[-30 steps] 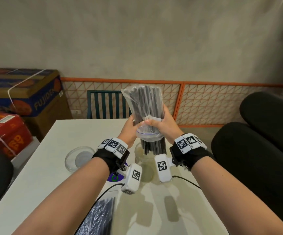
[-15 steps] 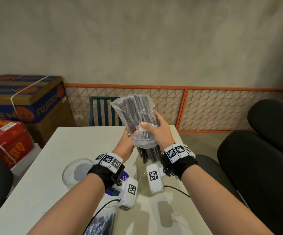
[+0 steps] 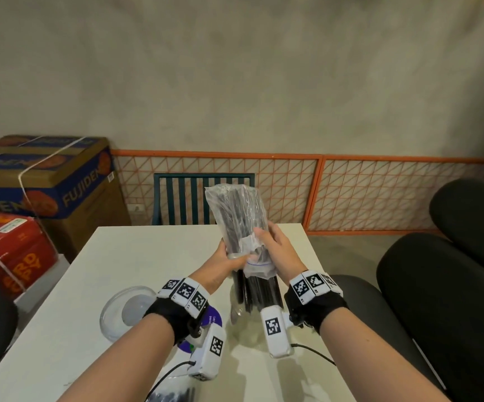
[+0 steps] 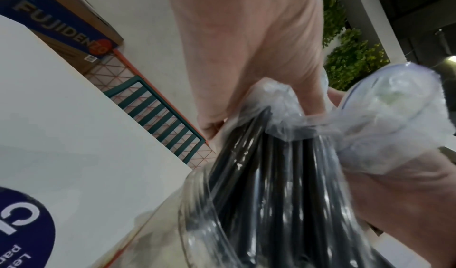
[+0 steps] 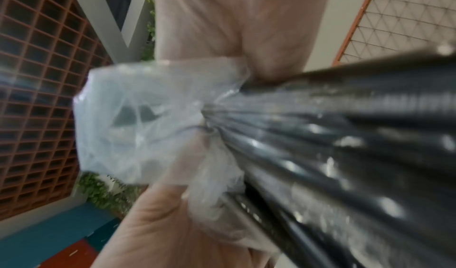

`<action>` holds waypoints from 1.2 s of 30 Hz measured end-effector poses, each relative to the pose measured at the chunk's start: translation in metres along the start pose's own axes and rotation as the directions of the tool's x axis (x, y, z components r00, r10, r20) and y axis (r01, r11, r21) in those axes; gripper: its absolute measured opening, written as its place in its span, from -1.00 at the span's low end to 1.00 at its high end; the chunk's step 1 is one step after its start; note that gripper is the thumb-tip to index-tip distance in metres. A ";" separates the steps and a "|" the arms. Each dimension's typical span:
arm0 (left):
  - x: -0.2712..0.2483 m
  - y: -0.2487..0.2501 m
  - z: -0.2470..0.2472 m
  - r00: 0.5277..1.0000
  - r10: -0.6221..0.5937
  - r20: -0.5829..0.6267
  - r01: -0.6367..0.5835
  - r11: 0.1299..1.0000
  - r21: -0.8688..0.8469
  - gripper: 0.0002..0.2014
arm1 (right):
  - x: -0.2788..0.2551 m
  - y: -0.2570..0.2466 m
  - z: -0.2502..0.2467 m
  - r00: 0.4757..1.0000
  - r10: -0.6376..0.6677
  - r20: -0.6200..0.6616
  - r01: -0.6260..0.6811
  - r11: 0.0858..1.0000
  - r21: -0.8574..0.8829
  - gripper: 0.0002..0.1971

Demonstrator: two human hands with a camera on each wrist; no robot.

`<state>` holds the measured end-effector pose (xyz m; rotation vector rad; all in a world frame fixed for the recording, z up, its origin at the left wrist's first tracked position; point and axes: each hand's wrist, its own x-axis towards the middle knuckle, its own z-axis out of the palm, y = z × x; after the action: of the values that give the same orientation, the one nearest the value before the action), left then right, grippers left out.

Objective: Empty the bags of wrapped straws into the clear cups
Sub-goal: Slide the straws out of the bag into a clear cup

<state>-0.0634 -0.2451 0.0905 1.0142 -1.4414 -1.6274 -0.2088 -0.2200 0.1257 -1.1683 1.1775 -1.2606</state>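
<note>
Obs., mid-pour. Both hands are together at the open lower end of the upturned bag [image 3: 236,216]. The left hand [image 3: 225,261] grips the bundle from its own side, thumb across the plastic. The right hand [image 3: 275,250] pinches the gathered mouth of the bag, film bunched between thumb and fingers; the right wrist view confirms this.

Change over the last second: the bag has come down toward the table [image 3: 136,256], and the black wrapped straws [image 3: 256,288] now stick out further below the bag's mouth than they did. Their lower ends reach into the clear cup [image 3: 242,322], which stands directly under both hands, between the wrists. The bag leans a little more away from the person than it did half a second ago.

Judgement: the transfer of this bag is well begun but not finished, as most of each straw's length is still sheathed in plastic above the hands. The next step is likely to slide the film upward off the bundle while the cup takes the straws' weight.

Risk: the cup looks light and the bundle tall, so tipping seems plausible.

Also noted: a second clear cup [image 3: 127,310] to the outside of the left wrist and another bag of straws [image 3: 171,393] near the left forearm. That part of the task is not started.
</note>
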 end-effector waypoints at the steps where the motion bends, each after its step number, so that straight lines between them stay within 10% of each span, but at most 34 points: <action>1: 0.000 -0.003 -0.001 1.000 -0.014 0.001 0.014 1.000 0.022 -0.09 | -0.002 -0.001 -0.002 0.998 0.038 0.052 -0.038 0.999 -0.002 -0.59; 13: -0.014 -0.008 0.007 0.983 -0.055 0.173 0.046 0.997 0.055 -0.35 | -0.023 -0.025 -0.047 0.777 0.242 0.582 -0.220 0.969 -0.109 -0.06; 23: -0.022 0.018 0.022 0.981 0.103 0.165 -0.091 0.993 -0.076 -0.41 | -0.049 -0.004 -0.037 0.981 -0.005 0.194 0.002 1.000 0.016 -0.42; 36: -0.032 0.021 0.031 0.984 0.179 -0.006 -0.175 0.958 -0.226 -0.37 | -0.049 -0.014 -0.006 0.998 -0.066 0.008 0.060 0.950 0.305 -0.39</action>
<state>-0.0771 -0.2058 0.1160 0.7250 -1.2823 -1.6258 -0.2145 -0.1703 0.1386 -0.9910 0.8978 -1.4202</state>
